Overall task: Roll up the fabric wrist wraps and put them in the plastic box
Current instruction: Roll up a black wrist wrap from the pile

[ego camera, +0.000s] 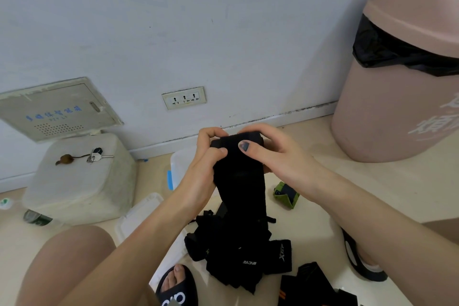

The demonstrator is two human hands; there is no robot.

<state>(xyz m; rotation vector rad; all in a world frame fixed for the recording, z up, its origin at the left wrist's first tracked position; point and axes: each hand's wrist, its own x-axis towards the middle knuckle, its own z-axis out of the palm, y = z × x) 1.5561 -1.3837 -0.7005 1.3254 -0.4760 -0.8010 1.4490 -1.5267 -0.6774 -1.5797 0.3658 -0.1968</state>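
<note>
A pink bin [397, 97] with a black liner stands at the right against the wall [173, 20]. At the left, a white foam box [79, 181] sits on the floor with a bunch of keys [95, 155] on its top. A clear plastic box [181, 166] lies on the floor beyond the hands, mostly hidden by them, and its lid [139, 216] lies nearer, beside the left forearm. A heap of black wrist wraps [236, 251] rests on the floor between the 2 feet, which wear black slides. Both hands are raised over it: the left hand [208, 164] and right hand [275, 154] are each closed on 1 black wrap [238, 171], thumbs on its front, its top end curled into a partial roll and the rest hanging down to the heap. A small green rolled wrap [285, 194] lies on the floor under the right wrist.
</note>
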